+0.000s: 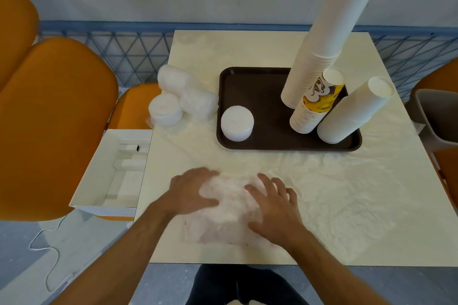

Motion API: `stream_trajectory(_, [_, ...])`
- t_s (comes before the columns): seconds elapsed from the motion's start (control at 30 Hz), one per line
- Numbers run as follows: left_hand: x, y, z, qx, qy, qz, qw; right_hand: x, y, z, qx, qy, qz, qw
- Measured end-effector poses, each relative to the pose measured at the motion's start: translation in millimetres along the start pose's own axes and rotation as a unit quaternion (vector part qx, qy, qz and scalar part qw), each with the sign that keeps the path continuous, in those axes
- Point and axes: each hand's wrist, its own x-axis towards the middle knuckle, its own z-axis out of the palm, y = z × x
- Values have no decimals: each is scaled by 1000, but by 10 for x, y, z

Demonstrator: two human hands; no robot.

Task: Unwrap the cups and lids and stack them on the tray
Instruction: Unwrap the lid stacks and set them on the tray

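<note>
Tray (262,96) with three cup stacks (319,57) and lids (237,123); both hands (193,190) flat, released on wrapper (228,210).

One view only, head-worn, wide-angle. It is looking forward and steeply down from above the near edge of the table (334,205). Both forearms are entering from the bottom of the frame, close to the lens. The tray (260,96) is sitting mid-frame, farther off. The wall is filling the top; straight lines are bowing toward the edges.
</note>
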Motion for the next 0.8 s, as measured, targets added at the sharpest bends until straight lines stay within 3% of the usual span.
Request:
stream_trajectory(0.07, [95,7,-193,-174,111,-50,977,45,-131,-32,10,22,-15,1000])
stream_trajectory(0.17, [307,-60,-552,-366,257,-148,882,166,-325,-1,15,-5,-28,999])
stream_trajectory(0.23, [459,-169,-806,-442,306,-200,819,232,-394,62,11,-25,-23,999])
stream_trajectory(0.3, [580,-299,-1022,-483,314,-230,784,264,-434,123,6,-33,-16,999])
stream_trajectory(0.43, [785,-483,-1237,-475,316,-248,783,262,-457,165,-11,-34,-12,999])
stream_trajectory(0.63, [1026,-615,-1347,-411,250,-291,827,278,-502,150,-2,-40,4,999])
stream_trajectory(0.8, [1103,-642,-1332,-373,242,-301,844,282,-506,144,-8,-43,9,999])
